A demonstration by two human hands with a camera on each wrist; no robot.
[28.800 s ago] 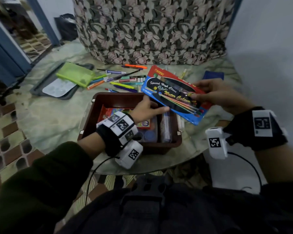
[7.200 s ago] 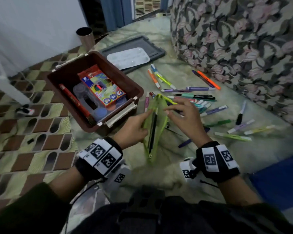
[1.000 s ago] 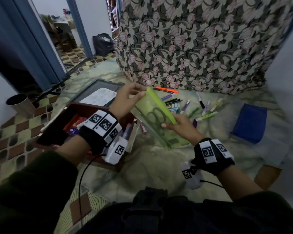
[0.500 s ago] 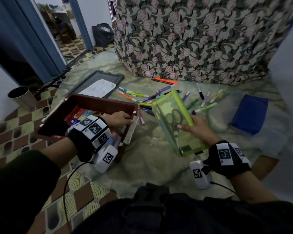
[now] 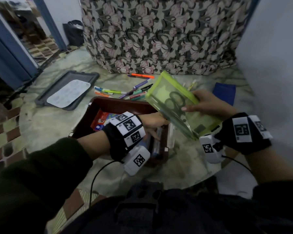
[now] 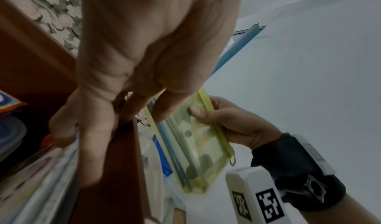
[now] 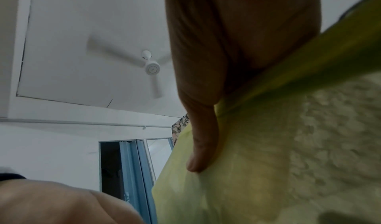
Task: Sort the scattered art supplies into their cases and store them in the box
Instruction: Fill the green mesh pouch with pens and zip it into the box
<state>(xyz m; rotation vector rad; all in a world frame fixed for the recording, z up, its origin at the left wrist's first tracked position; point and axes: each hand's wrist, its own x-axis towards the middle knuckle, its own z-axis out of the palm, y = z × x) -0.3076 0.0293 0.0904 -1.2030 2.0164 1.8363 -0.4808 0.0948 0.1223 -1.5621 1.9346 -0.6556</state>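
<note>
Green see-through pouch (image 5: 176, 105) with scissors (image 5: 173, 103) inside, tilted, held up over my brown box's (image 5: 125, 107) 3 o'clock edge. Loose markers (image 5: 125, 92) lie scattered at the box's 12 o'clock.

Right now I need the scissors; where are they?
Head view, centre-right: the scissors are inside the green pouch, held by the right hand above the brown box.

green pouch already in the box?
No, the right hand holds the green pouch tilted in the air above the brown box rim.
</note>
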